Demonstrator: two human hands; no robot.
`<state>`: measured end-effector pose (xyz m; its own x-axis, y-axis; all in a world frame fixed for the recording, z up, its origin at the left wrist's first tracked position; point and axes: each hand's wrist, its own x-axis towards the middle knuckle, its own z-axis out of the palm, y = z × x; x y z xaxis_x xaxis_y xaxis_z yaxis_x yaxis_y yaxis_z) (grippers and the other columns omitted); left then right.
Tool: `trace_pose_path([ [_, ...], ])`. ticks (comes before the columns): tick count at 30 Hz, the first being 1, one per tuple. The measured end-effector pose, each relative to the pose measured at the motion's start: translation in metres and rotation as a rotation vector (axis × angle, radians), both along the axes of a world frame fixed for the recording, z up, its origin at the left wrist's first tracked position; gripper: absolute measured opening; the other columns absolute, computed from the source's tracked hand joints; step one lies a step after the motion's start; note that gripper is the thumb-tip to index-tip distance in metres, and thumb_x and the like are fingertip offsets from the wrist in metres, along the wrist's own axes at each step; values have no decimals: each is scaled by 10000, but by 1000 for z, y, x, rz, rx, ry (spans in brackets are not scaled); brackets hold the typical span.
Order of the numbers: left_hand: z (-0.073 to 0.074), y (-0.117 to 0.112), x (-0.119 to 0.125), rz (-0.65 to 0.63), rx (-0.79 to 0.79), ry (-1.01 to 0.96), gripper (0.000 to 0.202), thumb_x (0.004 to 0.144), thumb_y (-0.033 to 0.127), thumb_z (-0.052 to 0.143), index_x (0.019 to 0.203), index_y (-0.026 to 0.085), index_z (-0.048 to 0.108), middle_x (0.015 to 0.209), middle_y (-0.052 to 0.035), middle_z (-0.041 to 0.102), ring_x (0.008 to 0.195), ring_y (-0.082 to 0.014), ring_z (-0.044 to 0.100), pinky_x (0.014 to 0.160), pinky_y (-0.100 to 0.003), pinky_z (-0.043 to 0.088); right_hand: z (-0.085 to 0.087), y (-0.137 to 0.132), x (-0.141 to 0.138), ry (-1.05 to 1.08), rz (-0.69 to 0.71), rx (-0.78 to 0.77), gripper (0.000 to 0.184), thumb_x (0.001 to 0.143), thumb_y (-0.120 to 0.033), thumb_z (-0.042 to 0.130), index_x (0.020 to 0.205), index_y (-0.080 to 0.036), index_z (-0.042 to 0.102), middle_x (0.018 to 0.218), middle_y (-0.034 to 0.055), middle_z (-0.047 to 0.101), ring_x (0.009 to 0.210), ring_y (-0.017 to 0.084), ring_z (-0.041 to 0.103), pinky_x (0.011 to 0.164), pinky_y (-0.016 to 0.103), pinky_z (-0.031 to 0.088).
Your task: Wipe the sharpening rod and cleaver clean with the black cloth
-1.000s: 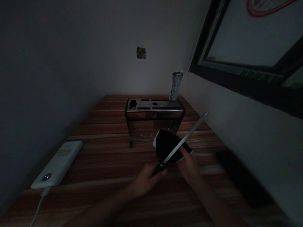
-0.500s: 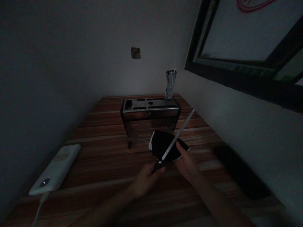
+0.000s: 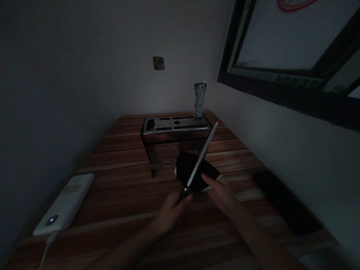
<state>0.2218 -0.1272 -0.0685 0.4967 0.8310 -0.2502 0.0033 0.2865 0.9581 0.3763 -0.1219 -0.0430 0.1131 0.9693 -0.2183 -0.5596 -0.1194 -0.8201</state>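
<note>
My left hand is closed around the dark handle of what looks like a sharpening rod, its long, thin, pale shaft pointing up and away to the right. Behind the shaft is a black, fan-shaped piece with whitish edges; its material is hard to tell in the dim light. My right hand grips the near right edge of this black piece, thumb on its dark face close to the shaft. Whether the shaft touches the piece is unclear. Just beyond stands a slotted metal-topped rack with clear-looking sides.
A grey patterned tube-like item stands at the rack's right end. On the left lies a white power bank with a cable. A dark flat object rests on the right of the wood-grained table. Walls enclose the table's back and sides.
Both hands, with the rod and the black piece, have shifted slightly left. The rod stands steeper, and my right thumb is lower along the black face. The view has also moved a little.
</note>
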Motion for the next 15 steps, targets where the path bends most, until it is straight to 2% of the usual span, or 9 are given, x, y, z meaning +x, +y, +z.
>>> trace_pose_path([
  [4,-2,0,-1,-5,31,-7,425,718,581,535,675,175,417,382,115,339,286,-21,241,271,-141,166,-9,2,2,-148,-131,-30,322,608,-381,733,889,-231,683,880,10,714,972,234,592,913,390,390],
  [7,-1,0,-1,1,36,-4,415,724,570,535,670,175,423,377,112,340,280,-24,243,270,-146,164,-14,2,3,-223,-119,-30,321,628,-383,717,907,-229,680,892,14,712,971,236,591,901,382,397],
  [10,1,1,0,9,37,7,426,720,578,531,640,176,416,369,109,334,279,-24,238,273,-148,160,-17,2,3,-206,-94,-8,321,631,-381,710,912,-230,677,892,18,713,945,238,604,853,380,431],
  [15,2,2,0,33,13,-10,429,713,586,533,641,183,404,375,112,325,278,-26,233,267,-148,164,-21,5,4,-186,-139,-17,323,621,-366,715,916,-241,674,871,14,718,939,237,613,850,379,439],
])
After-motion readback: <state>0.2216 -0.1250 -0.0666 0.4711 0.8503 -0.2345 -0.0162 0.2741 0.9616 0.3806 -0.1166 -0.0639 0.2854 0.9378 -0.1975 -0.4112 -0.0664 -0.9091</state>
